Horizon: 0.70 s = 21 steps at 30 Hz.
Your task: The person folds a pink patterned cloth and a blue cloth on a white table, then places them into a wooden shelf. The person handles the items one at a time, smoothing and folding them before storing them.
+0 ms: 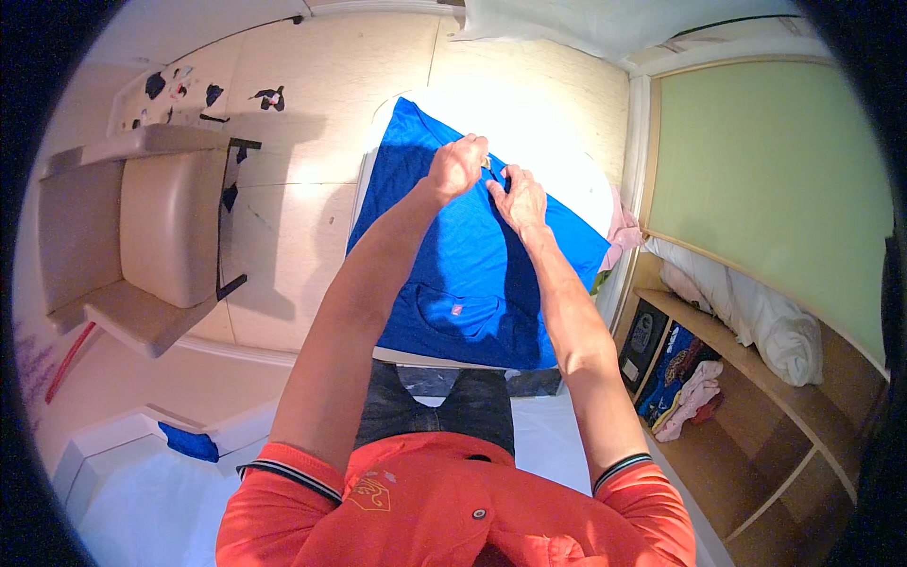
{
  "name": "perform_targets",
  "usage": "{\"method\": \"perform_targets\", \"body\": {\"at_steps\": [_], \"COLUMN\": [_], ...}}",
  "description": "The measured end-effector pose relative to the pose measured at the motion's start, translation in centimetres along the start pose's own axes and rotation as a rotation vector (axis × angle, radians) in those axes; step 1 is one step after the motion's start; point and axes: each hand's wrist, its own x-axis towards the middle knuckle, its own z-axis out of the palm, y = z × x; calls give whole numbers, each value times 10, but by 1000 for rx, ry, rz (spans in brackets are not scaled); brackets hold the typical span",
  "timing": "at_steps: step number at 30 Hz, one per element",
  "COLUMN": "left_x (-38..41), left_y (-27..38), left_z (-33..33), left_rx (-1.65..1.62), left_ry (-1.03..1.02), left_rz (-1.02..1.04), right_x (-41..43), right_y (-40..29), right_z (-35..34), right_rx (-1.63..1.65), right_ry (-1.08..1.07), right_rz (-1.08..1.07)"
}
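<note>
A blue knit shirt (460,248) lies spread on a white table (567,163) before me, its neckline with a small pink label towards my body. My left hand (459,166), its fingers closed, grips something small and yellowish at the shirt's far edge; most of that thing is hidden by the fingers. Just to the right, my right hand (519,197) rests on the same edge, thumb and fingertips on the blue cloth close to the left hand. Whether it pinches the cloth cannot be made out. Bright light washes out the tabletop beyond the shirt.
Pink cloth (621,230) hangs at the table's right edge. A beige armchair (166,227) stands at the left. To the right are a wooden shelf unit (751,425) with folded clothes (691,397) and a green panel (765,191). Dark scraps (271,98) lie on the floor.
</note>
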Motion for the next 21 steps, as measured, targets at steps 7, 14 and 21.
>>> {"method": "perform_targets", "body": {"at_steps": [7,14,21], "left_x": [-6,2,15], "left_y": [-6,-9,-10], "left_z": [-17,-37,-43], "left_rx": [-5,540,578], "left_ry": [-41,-212,-198], "left_rz": [25,221,159], "right_x": [13,22,20], "right_y": [13,14,12], "right_z": [-2,-10,-13], "right_rx": [45,110,116], "right_ry": [-135,-281,-290], "right_rz": [76,156,177]}}
